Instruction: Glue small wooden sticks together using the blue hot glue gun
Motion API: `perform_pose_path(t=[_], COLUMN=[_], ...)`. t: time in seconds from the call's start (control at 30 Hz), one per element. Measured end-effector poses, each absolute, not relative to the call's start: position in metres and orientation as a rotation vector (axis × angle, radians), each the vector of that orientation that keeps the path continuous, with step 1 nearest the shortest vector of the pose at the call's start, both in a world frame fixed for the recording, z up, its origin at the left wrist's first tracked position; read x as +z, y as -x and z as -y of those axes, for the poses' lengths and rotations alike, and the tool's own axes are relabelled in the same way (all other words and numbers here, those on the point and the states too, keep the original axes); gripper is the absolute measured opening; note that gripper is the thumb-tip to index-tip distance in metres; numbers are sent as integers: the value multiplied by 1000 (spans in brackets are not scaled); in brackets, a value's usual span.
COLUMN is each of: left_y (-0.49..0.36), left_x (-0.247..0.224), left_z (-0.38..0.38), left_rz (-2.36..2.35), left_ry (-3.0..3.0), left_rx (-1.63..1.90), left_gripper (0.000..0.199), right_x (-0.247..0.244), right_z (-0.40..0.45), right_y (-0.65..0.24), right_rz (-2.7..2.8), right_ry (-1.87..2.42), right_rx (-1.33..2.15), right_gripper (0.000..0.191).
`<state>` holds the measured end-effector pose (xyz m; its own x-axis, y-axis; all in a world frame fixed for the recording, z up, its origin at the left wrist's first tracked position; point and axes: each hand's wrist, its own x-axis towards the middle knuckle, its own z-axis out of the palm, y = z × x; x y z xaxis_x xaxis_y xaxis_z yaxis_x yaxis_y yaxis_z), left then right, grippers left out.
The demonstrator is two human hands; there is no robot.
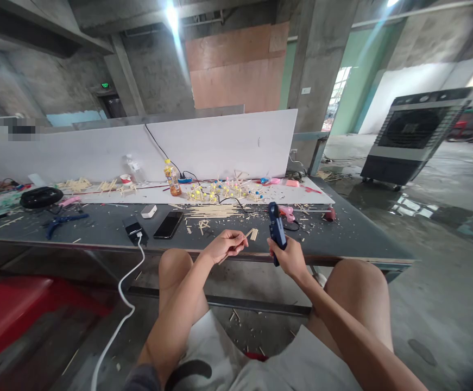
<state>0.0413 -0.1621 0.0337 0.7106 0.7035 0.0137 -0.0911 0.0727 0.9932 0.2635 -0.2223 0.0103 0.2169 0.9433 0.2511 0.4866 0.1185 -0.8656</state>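
Blue glue gun (277, 231) x1 gripped in R hand (290, 256); L hand (223, 245) pinches 1 wooden stick (242, 239).

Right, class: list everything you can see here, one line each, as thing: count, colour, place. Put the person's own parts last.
glue gun: one, blue, upright in right hand
stick: one, pale wood, pinched in left hand
loose sticks: a pile, pale, table middle
stick models: several, yellow and blue dots, on white sheet
bottle: one, orange drink, on white sheet
phone: one, black, table front
charger block: one, white, beside phone
pliers: one, blue, table left
air cooler: one, grey, floor right
stool: one, red, lower left
left hand: one, grip on stick
right hand: one, grip on glue gun
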Motion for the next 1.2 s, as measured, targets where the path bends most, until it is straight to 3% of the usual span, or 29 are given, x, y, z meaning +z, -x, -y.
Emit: perform_pose_path(t=[0.13, 0.47, 1.2], left_y=[-42, -44, -45], left_x=[35, 33, 34], left_z=[164, 160, 162], left_rz=[-588, -613, -694], left_ry=[-1387, -1396, -1422], left_rx=[663, 813, 808], left_gripper=[39, 41, 42], right_x=[9, 2, 11], right_z=[228, 229, 232], right_y=[-257, -254, -254], right_rz=[1711, 1843, 1902], right_ry=[1599, 1757, 2032], right_rx=[214, -128, -188], right_gripper=[29, 24, 12])
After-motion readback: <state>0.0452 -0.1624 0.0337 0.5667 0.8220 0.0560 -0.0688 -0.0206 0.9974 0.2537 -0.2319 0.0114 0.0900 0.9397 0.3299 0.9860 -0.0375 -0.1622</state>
